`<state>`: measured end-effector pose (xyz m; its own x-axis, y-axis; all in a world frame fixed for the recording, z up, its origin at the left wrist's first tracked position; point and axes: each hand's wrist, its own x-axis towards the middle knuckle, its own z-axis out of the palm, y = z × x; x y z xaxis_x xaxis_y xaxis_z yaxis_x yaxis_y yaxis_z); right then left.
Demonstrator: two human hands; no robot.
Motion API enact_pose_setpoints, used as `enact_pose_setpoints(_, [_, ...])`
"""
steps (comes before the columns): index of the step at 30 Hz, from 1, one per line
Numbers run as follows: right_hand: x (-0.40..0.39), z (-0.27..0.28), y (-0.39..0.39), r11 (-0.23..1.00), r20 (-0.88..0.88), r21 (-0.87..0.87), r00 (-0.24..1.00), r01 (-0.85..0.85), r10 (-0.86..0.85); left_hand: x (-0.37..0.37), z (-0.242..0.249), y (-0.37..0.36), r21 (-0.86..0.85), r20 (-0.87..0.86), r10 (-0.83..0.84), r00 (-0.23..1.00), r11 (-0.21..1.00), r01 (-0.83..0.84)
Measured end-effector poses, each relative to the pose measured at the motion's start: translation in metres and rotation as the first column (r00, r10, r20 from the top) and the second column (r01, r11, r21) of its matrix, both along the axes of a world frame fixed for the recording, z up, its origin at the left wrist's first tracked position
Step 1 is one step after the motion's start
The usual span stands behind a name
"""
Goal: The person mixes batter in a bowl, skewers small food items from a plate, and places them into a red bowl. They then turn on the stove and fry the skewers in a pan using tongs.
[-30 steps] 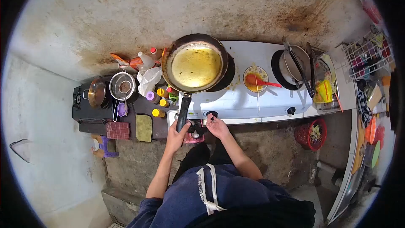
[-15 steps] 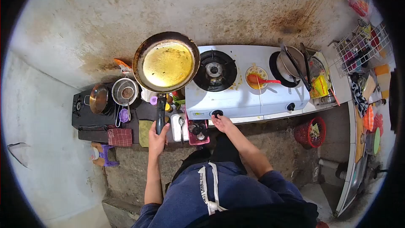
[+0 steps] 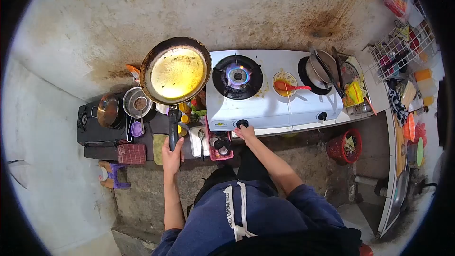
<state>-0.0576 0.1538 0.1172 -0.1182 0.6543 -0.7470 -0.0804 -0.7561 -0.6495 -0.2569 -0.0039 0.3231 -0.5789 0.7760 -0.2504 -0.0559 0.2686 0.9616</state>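
My left hand [image 3: 172, 157] is closed round the black handle of a frying pan [image 3: 176, 74], which hangs left of the stove with a shiny yellow, oily film inside. At the front of the white two-burner stove [image 3: 270, 109], my right hand [image 3: 246, 133] has its fingers on the left black knob [image 3: 242, 123]. A blue flame burns in the left burner [image 3: 238, 76]. Between the burners sits a small bowl [image 3: 277, 77] with orange-red contents and a red spoon [image 3: 296, 87]. A pot [image 3: 323, 68] with tongs stands over the right burner.
Left of the stove are a strainer [image 3: 138, 100], a dark pan [image 3: 108, 110], a white tray [image 3: 195, 142] with a spoon and a pink basket [image 3: 221, 154]. A red basket [image 3: 335, 150] stands on the floor at right. A wire rack [image 3: 386, 57] hangs at the right.
A flame now burns in the left burner, which was unlit before. The frying pan has shifted slightly left with my left hand, as the whole view has moved a little.
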Motion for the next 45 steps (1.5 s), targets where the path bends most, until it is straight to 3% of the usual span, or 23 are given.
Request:
enact_pose_setpoints(3, [0.0,-0.001,0.0,0.999,0.011,-0.039,1.0,0.014,-0.014,0.001,0.001,-0.003,0.003,-0.041,-0.011,0.999,1.0,0.011])
enact_pose_setpoints(9, [0.006,0.002,-0.002,0.995,-0.14,-0.099,0.989,0.03,-0.044,0.006,0.006,-0.008,-0.01,-0.021,-0.01,1.0,1.0,0.01])
enact_pose_setpoints(17, [0.005,0.01,-0.003,0.955,-0.267,-0.243,0.934,0.173,-0.237,0.01,0.006,-0.012,0.038,-0.008,-0.036,0.999,0.999,0.036])
enact_pose_setpoints(45, [0.013,0.008,-0.006,0.925,-0.475,-0.325,0.812,0.198,-0.341,0.012,0.002,-0.019,-0.009,0.022,-0.038,0.999,0.999,0.038])
